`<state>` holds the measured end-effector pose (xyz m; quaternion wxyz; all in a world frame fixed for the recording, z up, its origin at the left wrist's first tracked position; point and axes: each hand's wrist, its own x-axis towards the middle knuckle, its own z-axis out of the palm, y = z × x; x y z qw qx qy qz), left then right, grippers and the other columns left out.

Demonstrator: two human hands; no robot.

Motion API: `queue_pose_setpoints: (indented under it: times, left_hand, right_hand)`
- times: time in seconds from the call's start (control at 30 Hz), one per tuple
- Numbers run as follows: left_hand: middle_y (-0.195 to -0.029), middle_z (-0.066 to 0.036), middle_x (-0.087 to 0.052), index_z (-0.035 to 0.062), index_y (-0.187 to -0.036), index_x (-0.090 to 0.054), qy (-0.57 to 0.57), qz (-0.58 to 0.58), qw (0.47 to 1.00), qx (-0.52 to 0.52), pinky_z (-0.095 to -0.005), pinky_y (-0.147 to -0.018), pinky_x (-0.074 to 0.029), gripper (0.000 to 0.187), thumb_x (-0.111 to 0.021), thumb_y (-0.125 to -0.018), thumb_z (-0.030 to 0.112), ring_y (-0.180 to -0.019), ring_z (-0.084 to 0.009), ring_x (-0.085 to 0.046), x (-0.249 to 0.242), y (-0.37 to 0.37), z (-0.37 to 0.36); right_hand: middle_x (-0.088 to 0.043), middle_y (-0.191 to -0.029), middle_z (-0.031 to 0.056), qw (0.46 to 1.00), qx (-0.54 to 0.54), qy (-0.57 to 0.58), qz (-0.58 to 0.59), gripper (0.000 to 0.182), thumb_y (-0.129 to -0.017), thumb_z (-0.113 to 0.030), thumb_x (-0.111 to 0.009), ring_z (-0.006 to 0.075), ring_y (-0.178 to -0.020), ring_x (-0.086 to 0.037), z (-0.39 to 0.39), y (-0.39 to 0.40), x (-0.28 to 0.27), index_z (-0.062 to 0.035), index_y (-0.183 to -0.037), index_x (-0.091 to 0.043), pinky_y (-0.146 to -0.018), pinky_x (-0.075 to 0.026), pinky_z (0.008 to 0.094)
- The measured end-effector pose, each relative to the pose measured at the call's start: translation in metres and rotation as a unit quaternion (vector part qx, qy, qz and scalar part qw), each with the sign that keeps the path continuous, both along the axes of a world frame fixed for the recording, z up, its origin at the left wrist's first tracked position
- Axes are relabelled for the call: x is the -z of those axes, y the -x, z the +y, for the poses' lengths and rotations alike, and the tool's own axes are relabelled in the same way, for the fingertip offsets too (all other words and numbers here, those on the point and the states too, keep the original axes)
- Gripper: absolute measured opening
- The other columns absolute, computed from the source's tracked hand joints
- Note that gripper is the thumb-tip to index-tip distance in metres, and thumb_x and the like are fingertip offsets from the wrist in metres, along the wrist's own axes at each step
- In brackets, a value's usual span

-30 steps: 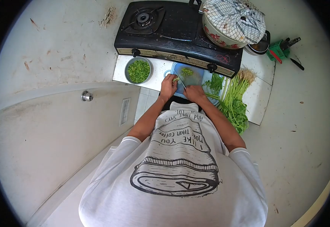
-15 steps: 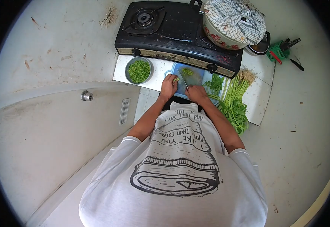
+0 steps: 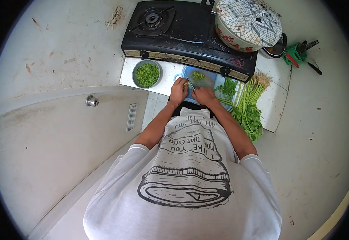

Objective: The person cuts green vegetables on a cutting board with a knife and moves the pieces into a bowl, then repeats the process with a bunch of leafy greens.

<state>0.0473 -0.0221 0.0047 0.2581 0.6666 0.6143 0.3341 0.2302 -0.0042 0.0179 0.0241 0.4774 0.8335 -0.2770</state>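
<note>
On a blue cutting board, my left hand is closed around green stems, whose cut ends show at the fingertips. My right hand grips a knife by its handle; the blade lies close against the stems beside my left fingers. A small heap of chopped greens sits on the board just beyond the blade. To the right, leafy greens lie at the board's edge. A grey bowl holding finely chopped greens stands left of the board.
A black two-burner stove stands behind the board, carrying a flowered pot wrapped in checked cloth. A bunch of long-stemmed greens with roots lies at right. Farther right is a green basket with utensils.
My right hand and the knife have shifted slightly left, bringing the blade closer to my left fingers. The left hand stays in about the same place.
</note>
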Motion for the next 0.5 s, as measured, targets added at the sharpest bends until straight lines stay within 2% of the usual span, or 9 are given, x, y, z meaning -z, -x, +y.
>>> queue_pose_setpoints:
  times: [0.17, 0.47, 0.5]
  left_hand:
    - [-0.096, -0.014, -0.064, 0.0014, -0.108, -0.07, 0.003, 0.006, 1.0, 0.002, -0.0384, -0.069, -0.054, 0.018, -0.07, -0.09, 0.0, -0.073, -0.0271, -0.065, 0.0, 0.001, 0.001]
    - [-0.096, -0.013, -0.065, 0.0008, -0.105, -0.07, -0.003, -0.002, 1.0, -0.004, -0.038, -0.068, -0.054, 0.015, -0.071, -0.09, 0.002, -0.071, -0.0264, -0.064, -0.004, 0.0, 0.001]
    - [-0.096, -0.014, -0.065, 0.0012, -0.104, -0.07, 0.012, -0.007, 1.0, -0.006, -0.039, -0.069, -0.054, 0.015, -0.07, -0.089, 0.001, -0.073, -0.0286, -0.065, -0.005, 0.0, 0.001]
  right_hand:
    - [-0.075, -0.084, 0.0246, 1.0, -0.016, -0.021, 0.014, 0.042, -0.101, -0.036, -0.054, 0.0419, -0.077, -0.074, -0.003, -0.006, 0.004, -0.001, -0.089, -0.075, -0.073, -0.059, 0.0536]
    - [-0.075, -0.085, 0.0223, 1.0, -0.018, -0.01, -0.012, 0.041, -0.1, -0.033, -0.054, 0.0409, -0.076, -0.074, 0.002, 0.003, 0.008, -0.0027, -0.085, -0.077, -0.071, -0.059, 0.0528]
    - [-0.075, -0.084, 0.0223, 1.0, -0.017, -0.01, -0.013, 0.041, -0.1, -0.033, -0.054, 0.041, -0.076, -0.074, 0.001, 0.002, 0.007, -0.0027, -0.084, -0.077, -0.072, -0.059, 0.0528]
